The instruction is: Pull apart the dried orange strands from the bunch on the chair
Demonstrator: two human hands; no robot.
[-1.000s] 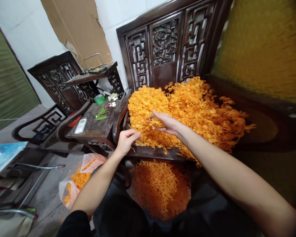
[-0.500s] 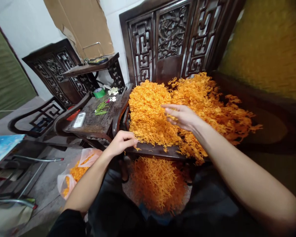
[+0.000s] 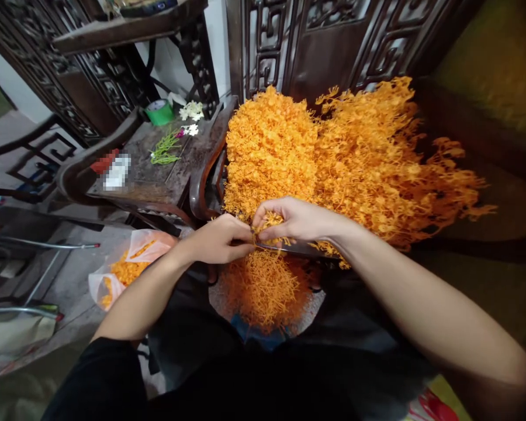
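Two large heaps of orange flower-like pieces, a left heap (image 3: 272, 146) and a right heap (image 3: 372, 169), lie on a dark wooden seat. At the seat's front edge my right hand (image 3: 289, 219) is curled around a small bunch of orange pieces (image 3: 272, 221). My left hand (image 3: 223, 240) meets it there, thumb and fingers pinched at the bunch's left side; what lies between those fingertips is too small to make out. Below both hands, a pile of thin orange strands (image 3: 267, 286) sits between the person's legs.
On a dark wooden side table (image 3: 158, 181) at the left are green tape (image 3: 159, 111), white flowers (image 3: 191, 111) and green stems (image 3: 166, 147). A plastic bag (image 3: 151, 244) with orange pieces stands on the floor. Carved wooden chair backs rise behind.
My right hand has come down and left from over the heaps to meet my left hand at the seat's edge. The camera view has tilted downward.
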